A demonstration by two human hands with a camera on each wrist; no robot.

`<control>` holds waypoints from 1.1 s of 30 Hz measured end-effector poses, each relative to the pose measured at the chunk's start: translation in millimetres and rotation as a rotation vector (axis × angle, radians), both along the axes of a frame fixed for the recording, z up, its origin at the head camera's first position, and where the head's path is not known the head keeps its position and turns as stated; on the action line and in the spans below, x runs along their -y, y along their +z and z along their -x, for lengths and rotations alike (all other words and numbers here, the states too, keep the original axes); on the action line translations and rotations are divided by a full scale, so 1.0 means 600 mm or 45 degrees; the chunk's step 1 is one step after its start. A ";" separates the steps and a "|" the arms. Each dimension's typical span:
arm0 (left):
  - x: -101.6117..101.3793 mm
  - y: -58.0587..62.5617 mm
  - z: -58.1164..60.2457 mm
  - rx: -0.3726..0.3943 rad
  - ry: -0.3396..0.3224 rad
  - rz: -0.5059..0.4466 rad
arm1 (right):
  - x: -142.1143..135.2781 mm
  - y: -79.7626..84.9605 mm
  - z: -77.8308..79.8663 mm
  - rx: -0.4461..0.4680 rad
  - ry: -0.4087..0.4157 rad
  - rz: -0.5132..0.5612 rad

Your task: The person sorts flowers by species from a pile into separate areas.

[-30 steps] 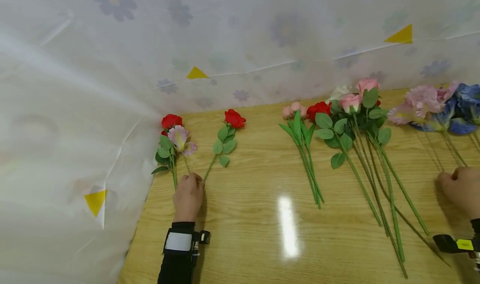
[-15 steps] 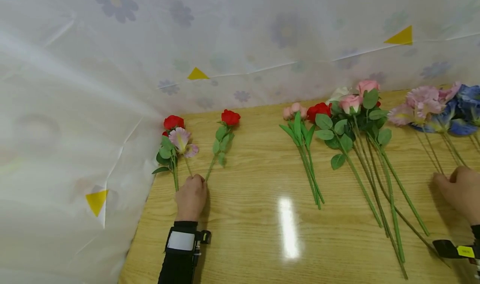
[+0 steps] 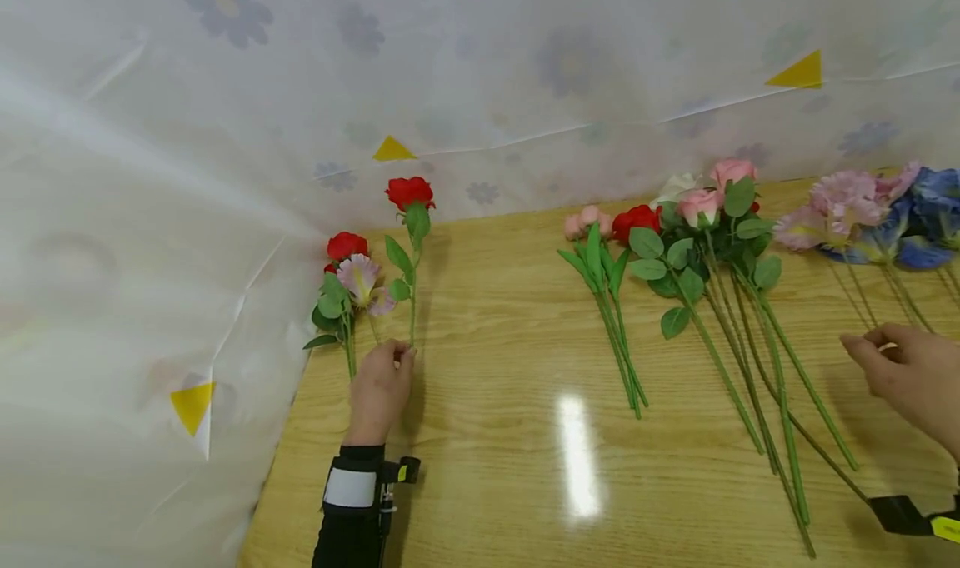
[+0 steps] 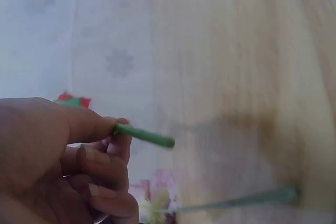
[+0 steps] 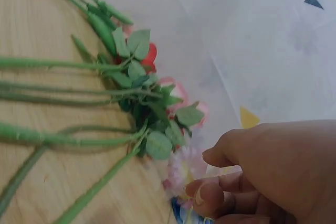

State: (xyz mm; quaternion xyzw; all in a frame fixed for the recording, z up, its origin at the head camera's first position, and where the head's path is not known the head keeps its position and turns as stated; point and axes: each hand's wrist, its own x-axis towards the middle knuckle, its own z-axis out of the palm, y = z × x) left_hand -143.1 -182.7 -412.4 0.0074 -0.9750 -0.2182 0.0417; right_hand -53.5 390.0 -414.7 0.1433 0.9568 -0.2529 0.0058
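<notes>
My left hand [image 3: 381, 389] pinches the green stem [image 4: 144, 136] of a red rose [image 3: 410, 191] between thumb and forefinger. The rose's bloom is raised in front of the curtain's lower part, and its cut end pokes out past the fingertips in the left wrist view. Just left of it lie another red rose [image 3: 347, 245] and a pale purple iris [image 3: 360, 276], their lower stems partly hidden behind the hand. At the right, my right hand [image 3: 907, 372] hovers with loosely bent fingers, thumb apart and nothing held, close by the stems of the pink-purple flowers [image 3: 843, 201].
Pink tulips [image 3: 588, 221] lie mid-table. Beside them is a pile of a red rose [image 3: 637, 222], pink roses [image 3: 701, 206] and a white flower [image 3: 677, 186], stems pointing forward. Blue flowers [image 3: 937, 210] lie far right. A patterned curtain [image 3: 480, 68] borders the wooden table [image 3: 495, 468].
The red rose in my left hand has swung left and upward, from leaning right to nearly upright. My right hand has shifted left, away from the purple flowers' stems.
</notes>
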 end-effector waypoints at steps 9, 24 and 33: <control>-0.052 0.041 -0.004 0.034 -0.200 -0.407 | 0.082 0.048 0.004 -0.015 0.273 0.059; -0.218 0.052 -0.032 0.181 -0.648 -0.674 | 0.292 0.026 -0.003 -0.077 0.843 0.804; -0.283 0.056 -0.053 0.253 -0.807 -0.756 | 0.326 0.032 -0.008 -0.061 0.877 0.917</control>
